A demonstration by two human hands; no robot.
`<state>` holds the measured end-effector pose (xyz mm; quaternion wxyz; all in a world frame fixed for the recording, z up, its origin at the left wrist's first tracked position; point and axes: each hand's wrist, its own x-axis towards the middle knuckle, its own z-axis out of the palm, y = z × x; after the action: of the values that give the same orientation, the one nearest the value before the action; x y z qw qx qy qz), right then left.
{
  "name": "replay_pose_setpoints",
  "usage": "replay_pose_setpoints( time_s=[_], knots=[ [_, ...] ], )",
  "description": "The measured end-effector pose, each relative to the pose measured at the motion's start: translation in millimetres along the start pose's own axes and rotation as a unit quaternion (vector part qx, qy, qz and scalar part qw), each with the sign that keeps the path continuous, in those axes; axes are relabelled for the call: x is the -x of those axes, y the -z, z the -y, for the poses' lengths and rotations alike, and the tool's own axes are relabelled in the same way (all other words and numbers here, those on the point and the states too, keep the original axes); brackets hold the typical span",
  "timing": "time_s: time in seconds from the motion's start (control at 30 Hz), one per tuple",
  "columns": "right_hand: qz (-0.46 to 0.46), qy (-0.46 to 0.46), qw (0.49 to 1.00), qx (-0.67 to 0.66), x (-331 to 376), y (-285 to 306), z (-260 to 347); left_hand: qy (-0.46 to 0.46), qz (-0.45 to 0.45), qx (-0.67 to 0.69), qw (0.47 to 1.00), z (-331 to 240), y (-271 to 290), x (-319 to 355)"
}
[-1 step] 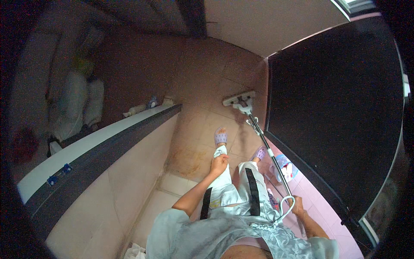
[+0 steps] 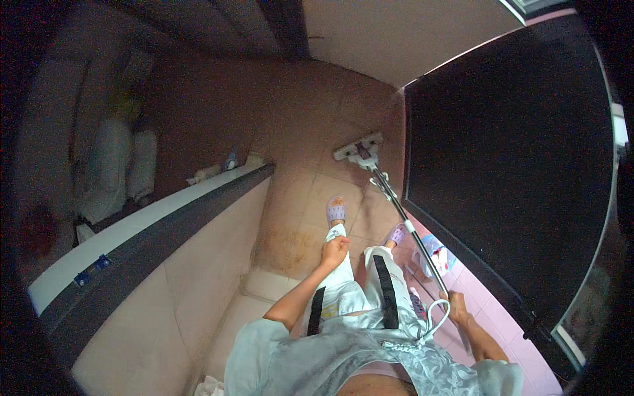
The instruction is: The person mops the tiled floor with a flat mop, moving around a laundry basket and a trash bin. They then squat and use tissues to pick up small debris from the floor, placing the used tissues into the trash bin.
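My right hand (image 2: pixel 457 307) is closed round the upper end of the handle of a mop (image 2: pixel 408 221). Its pole slants away from me, silver and dark with white joints and a lever fitting lower down. The flat, pale mop head (image 2: pixel 358 146) rests on the tiled floor (image 2: pixel 309 191) ahead of my feet. At my left knee, my left hand (image 2: pixel 335 249) is curled shut on the cloth of my pale trouser leg (image 2: pixel 338 272). Lilac clogs (image 2: pixel 336 212) are on my feet.
A low tiled wall with a dark and white ledge (image 2: pixel 178 228) runs along my left, with small bottles (image 2: pixel 230 160) at its far end. A big dark panel (image 2: pixel 502 138) stands to the right. Beside my right foot is a bag-lined bin (image 2: pixel 434 256). Brownish stains mark the floor.
The mop head has shifted slightly to the left and a little away from me, its pole swinging with it. My left hand stays at the knee.
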<state>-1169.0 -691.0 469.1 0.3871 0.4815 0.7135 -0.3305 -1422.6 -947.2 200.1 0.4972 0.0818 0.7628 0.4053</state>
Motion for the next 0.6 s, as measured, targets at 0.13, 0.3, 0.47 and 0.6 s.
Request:
replay_pose_setpoints(
  time_s=[0.13,0.3,0.47,0.6],
  knots=[
    [-0.02,0.053,0.997,0.055,-64.6,16.6,35.2,0.085,0.0,0.088,0.992,2.1,1.5,-11.1],
    [-0.064,0.102,0.992,0.032,-193.2,20.8,123.1,0.118,-0.031,0.141,0.983,-54.1,37.9,-10.5],
    [-0.059,0.071,0.995,0.045,-252.6,35.6,144.0,0.096,-0.033,0.148,0.984,-41.5,51.8,-9.1],
    [-0.059,0.024,0.998,0.0,-242.2,18.7,94.7,0.096,-0.026,0.079,0.992,-49.1,46.1,-9.1]
  ],
)
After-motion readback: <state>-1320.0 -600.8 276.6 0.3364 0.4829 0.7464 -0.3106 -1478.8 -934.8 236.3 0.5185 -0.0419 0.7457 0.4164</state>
